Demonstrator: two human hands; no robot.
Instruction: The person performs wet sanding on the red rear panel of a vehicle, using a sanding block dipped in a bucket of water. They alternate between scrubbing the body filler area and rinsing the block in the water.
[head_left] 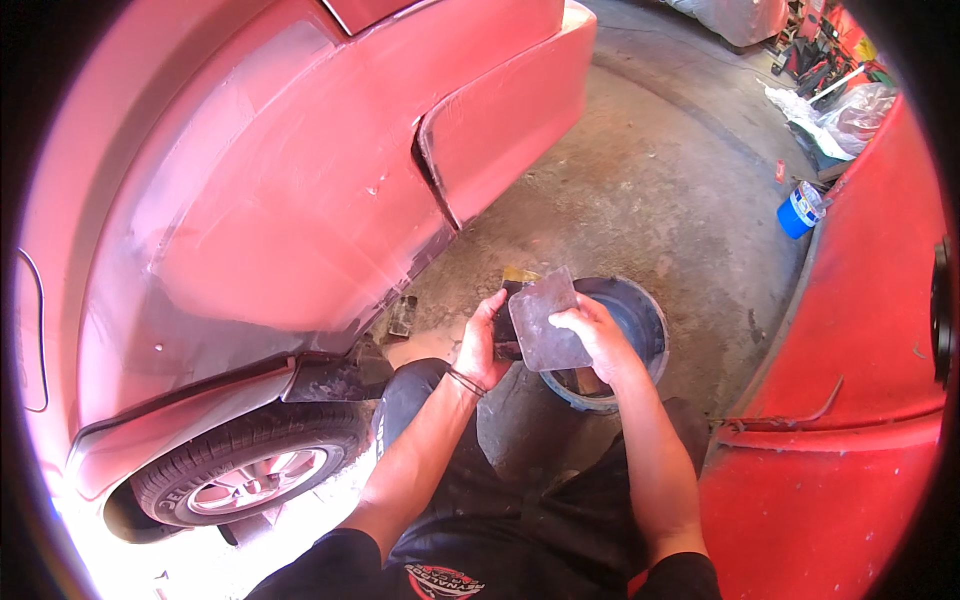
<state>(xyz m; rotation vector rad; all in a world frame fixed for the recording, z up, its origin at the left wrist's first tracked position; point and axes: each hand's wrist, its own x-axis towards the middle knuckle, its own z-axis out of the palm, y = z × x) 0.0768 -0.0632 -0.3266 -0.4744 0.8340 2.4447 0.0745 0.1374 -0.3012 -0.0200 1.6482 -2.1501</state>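
Observation:
In front of my knees, my right hand (603, 342) pinches a thin grey square sheet (545, 325) with rounded corners, thumb on its face. My left hand (480, 345) is closed around a dark flat piece (506, 325), partly hidden behind the grey sheet, so its kind cannot be made out. Just beyond and below both hands stands a round bucket (657, 325), with something brownish inside it. A small yellowish piece (520, 274) shows past the sheet's upper edge. To the left rises a car's rear side panel (270, 230), reddish with dull grey, sanded-looking patches.
The car's wheel (255, 480) is at lower left. A small dark block (402, 316) lies on the concrete floor (640, 200) beneath the bumper (510, 110). A red car body (830, 400) closes in on the right, with a blue can (800, 212) and plastic sheeting (850, 120) beyond.

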